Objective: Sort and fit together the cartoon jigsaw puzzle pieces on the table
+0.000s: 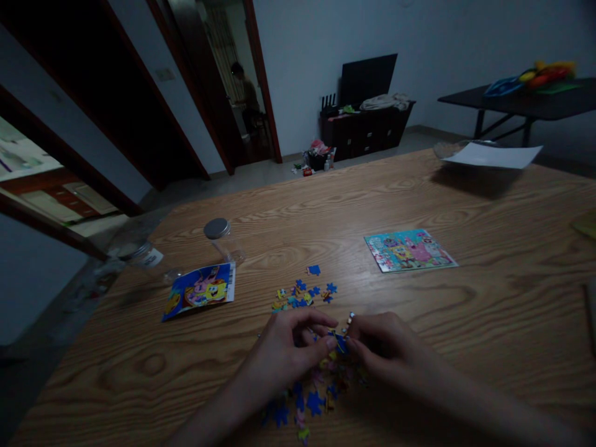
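Note:
My left hand (284, 354) and my right hand (382, 344) meet low over the wooden table (395, 211). Their fingertips close on a small blue jigsaw piece (341, 343) from both sides, though the fingers partly hide it. Under my wrists lies a loose spread of puzzle pieces (314, 400), many of them blue. A second scatter of pieces (302, 295) sits just beyond my hands. Farther up the table lies a colourful cartoon picture card (410, 250), and a printed cartoon puzzle bag (199, 290) lies to the left.
A clear jar with a grey lid (223, 241) stands near the table's left edge, and a second jar (139, 254) lies by it. White paper (488, 155) sits at the far corner. A seated person (244, 93) is visible through the doorway. A dark table holds colourful toys (531, 81).

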The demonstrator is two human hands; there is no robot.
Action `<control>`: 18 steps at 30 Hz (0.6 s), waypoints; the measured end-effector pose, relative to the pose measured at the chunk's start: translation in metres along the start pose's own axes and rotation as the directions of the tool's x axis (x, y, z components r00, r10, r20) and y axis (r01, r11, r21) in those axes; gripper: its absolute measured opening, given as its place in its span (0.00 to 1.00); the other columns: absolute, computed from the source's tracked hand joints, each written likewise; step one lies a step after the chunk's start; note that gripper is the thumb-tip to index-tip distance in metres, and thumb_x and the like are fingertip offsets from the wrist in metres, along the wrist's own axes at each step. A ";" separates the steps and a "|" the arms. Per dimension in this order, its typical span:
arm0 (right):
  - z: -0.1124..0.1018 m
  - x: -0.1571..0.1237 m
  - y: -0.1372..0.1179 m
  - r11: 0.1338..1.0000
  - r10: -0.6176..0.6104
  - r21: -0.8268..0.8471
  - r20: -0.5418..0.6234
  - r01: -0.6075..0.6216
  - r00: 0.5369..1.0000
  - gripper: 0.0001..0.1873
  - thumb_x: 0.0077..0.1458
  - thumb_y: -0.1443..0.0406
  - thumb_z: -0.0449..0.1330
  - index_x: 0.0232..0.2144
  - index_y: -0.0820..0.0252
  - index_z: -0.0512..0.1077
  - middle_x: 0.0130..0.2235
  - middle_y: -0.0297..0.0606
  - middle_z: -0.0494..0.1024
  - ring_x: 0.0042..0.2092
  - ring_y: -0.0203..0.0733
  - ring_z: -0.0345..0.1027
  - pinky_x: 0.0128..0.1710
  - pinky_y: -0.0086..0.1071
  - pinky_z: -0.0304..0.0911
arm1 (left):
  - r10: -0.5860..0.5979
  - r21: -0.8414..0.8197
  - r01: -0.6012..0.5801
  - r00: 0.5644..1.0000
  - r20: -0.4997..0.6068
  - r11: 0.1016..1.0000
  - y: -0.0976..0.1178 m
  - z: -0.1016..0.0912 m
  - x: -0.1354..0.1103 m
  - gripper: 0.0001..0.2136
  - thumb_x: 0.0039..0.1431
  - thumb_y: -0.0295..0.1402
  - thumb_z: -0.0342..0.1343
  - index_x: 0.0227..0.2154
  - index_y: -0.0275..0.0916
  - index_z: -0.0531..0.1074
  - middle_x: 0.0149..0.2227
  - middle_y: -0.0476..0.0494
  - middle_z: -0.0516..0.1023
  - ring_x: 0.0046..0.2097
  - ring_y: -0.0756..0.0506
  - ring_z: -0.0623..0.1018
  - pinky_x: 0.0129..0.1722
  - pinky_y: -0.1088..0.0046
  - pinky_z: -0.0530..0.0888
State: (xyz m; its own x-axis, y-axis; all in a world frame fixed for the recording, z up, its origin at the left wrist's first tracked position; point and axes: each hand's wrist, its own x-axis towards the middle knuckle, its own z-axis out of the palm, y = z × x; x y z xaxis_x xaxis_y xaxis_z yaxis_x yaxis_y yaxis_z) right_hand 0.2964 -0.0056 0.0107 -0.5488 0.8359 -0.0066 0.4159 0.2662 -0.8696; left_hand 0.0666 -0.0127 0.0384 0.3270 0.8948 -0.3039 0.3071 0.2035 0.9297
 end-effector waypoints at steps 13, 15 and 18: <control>-0.007 0.001 -0.003 0.998 -0.021 0.065 0.023 0.020 0.999 0.20 0.73 0.55 0.54 0.33 0.59 0.76 0.31 0.36 0.78 0.31 0.37 0.66 0.31 0.30 0.60 | 0.036 0.072 -0.032 0.998 -0.058 0.997 -0.007 0.001 0.002 0.15 0.60 0.38 0.64 0.48 0.37 0.82 0.29 0.49 0.75 0.24 0.53 0.66 0.24 0.78 0.63; -0.008 0.002 -0.005 0.998 -0.027 0.056 0.023 0.026 0.999 0.19 0.73 0.55 0.54 0.34 0.59 0.76 0.31 0.36 0.78 0.32 0.38 0.69 0.33 0.30 0.62 | 0.022 0.043 -0.019 0.998 -0.056 0.999 -0.007 0.001 0.002 0.16 0.59 0.38 0.64 0.49 0.37 0.82 0.29 0.50 0.74 0.24 0.53 0.65 0.24 0.78 0.62; -0.008 0.001 -0.006 0.999 -0.051 0.012 0.005 0.051 0.999 0.19 0.73 0.55 0.54 0.35 0.59 0.76 0.30 0.35 0.78 0.31 0.38 0.70 0.32 0.30 0.62 | -0.019 0.002 0.019 0.998 -0.060 1.000 -0.006 0.002 0.003 0.16 0.59 0.36 0.65 0.48 0.35 0.81 0.29 0.51 0.73 0.24 0.54 0.65 0.24 0.78 0.63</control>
State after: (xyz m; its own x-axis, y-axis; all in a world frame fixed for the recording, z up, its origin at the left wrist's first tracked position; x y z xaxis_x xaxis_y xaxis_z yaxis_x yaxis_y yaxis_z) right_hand 0.2985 -0.0027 0.0201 -0.5730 0.8188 0.0349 0.3789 0.3024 -0.8746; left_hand 0.0673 -0.0118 0.0311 0.2669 0.9131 -0.3082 0.3150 0.2196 0.9233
